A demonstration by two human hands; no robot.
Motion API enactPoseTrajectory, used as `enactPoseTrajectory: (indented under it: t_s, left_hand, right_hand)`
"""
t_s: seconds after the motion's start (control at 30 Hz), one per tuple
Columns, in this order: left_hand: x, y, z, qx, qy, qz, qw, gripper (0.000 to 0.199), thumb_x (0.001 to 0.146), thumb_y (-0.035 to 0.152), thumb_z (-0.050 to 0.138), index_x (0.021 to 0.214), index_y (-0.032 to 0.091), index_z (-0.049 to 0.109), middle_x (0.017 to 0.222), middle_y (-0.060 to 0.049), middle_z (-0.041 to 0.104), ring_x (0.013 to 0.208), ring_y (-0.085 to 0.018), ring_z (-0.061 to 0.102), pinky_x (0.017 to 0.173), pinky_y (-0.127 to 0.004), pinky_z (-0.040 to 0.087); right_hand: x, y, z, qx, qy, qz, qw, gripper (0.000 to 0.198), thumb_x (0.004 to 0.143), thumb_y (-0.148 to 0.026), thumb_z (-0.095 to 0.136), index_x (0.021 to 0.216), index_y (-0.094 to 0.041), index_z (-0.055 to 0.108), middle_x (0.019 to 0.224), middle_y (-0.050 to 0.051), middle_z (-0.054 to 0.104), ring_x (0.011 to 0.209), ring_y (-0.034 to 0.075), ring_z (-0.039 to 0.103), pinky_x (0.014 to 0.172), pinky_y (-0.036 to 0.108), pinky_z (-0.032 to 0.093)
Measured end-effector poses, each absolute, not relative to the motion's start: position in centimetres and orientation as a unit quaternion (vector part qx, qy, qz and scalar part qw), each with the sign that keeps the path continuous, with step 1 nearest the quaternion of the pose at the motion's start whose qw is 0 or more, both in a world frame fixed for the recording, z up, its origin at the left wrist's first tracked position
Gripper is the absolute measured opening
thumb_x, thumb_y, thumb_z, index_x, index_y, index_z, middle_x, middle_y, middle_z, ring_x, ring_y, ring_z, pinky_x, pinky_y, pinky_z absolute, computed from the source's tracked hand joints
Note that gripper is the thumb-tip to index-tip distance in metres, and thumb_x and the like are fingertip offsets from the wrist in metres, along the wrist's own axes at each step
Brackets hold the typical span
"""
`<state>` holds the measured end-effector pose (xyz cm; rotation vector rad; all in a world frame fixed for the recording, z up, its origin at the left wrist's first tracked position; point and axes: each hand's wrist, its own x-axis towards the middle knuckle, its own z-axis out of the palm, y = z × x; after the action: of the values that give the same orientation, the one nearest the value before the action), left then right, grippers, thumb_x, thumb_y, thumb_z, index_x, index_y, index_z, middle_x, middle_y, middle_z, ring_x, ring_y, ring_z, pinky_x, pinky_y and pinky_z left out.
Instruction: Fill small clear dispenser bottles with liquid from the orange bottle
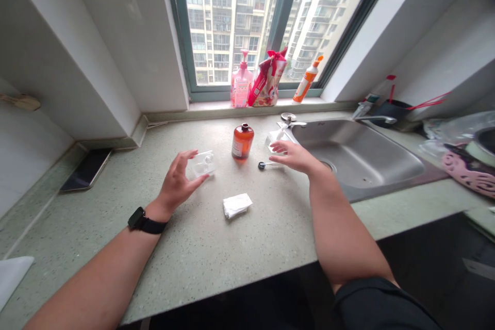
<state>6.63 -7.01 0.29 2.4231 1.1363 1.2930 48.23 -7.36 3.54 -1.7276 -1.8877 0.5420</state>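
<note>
My left hand (180, 179) curves around a clear, square-looking bottle (203, 164), thumb along its near side and fingers along its far side. I cannot tell if the bottle stands or is tilted. To its right an amber bottle (243, 142) stands upright with its neck uncapped. My right hand (292, 156) has its fingers apart and holds nothing visible. Just behind those fingers is a clear container with a white pump top (281, 132), partly hidden. Below them lies a black cap (262, 165) with a pale stem running under the hand. A folded white tissue (237, 205) lies nearer me.
A steel sink (371, 157) with a faucet (373, 117) lies to the right. A phone (87, 170) rests at the left. On the sill stand a pink pump bottle (242, 85), a red bag (269, 80) and an orange bottle (307, 81). The counter's front edge runs below.
</note>
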Motion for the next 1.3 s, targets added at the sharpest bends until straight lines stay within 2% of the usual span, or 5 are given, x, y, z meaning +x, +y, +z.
enactPoseTrajectory:
  t_s: [0.17, 0.4, 0.73, 1.1, 1.3]
  left_hand:
    - [6.7, -7.1, 0.0, 0.812, 0.374, 0.431, 0.127, 0.067, 0.091, 0.038, 0.083, 0.148, 0.025, 0.05, 0.139, -0.013, 0.065, 0.125, -0.03, 0.069, 0.112, -0.052, 0.056]
    - [6.6, -6.5, -0.6, 0.804, 0.377, 0.43, 0.164, 0.067, 0.089, 0.035, 0.085, 0.146, 0.026, 0.051, 0.137, -0.012, 0.065, 0.122, -0.029, 0.071, 0.109, -0.051, 0.057]
    - [6.6, -6.5, -0.6, 0.789, 0.397, 0.425, 0.198, 0.068, 0.087, 0.035, 0.087, 0.145, 0.026, 0.052, 0.134, -0.012, 0.065, 0.122, -0.03, 0.07, 0.108, -0.051, 0.057]
    - [6.3, -6.2, -1.0, 0.784, 0.419, 0.393, 0.234, 0.084, 0.085, 0.04, 0.089, 0.155, 0.03, 0.044, 0.143, -0.013, 0.061, 0.131, -0.032, 0.065, 0.115, -0.053, 0.053]
    - [6.1, -6.2, -0.8, 0.786, 0.443, 0.361, 0.234, 0.087, 0.078, 0.049, 0.093, 0.149, 0.025, 0.047, 0.14, -0.014, 0.063, 0.134, -0.035, 0.063, 0.116, -0.054, 0.051]
  right_hand:
    - [43.9, -6.1, 1.7, -0.594, -0.687, 0.125, 0.4, 0.066, 0.087, -0.054, 0.075, 0.142, -0.021, 0.058, 0.136, 0.016, 0.072, 0.129, 0.032, 0.067, 0.111, 0.053, 0.053]
    - [38.5, -3.4, 0.0, -0.661, -0.653, 0.042, 0.366, 0.091, 0.077, -0.06, 0.082, 0.15, -0.018, 0.048, 0.144, 0.022, 0.065, 0.137, 0.041, 0.059, 0.114, 0.057, 0.047]
    - [36.9, -1.3, 0.1, -0.682, -0.616, 0.094, 0.382, 0.07, 0.077, -0.061, 0.077, 0.132, -0.024, 0.052, 0.129, 0.016, 0.073, 0.121, 0.038, 0.068, 0.104, 0.052, 0.052]
    - [37.1, -1.5, -1.2, -0.666, -0.656, 0.035, 0.353, 0.082, 0.079, -0.06, 0.076, 0.144, -0.019, 0.048, 0.127, 0.021, 0.073, 0.117, 0.044, 0.068, 0.1, 0.056, 0.05]
    - [36.2, -2.2, -1.3, -0.617, -0.697, 0.005, 0.366, 0.08, 0.081, -0.051, 0.077, 0.148, -0.02, 0.047, 0.141, 0.021, 0.068, 0.123, 0.042, 0.065, 0.107, 0.056, 0.046]
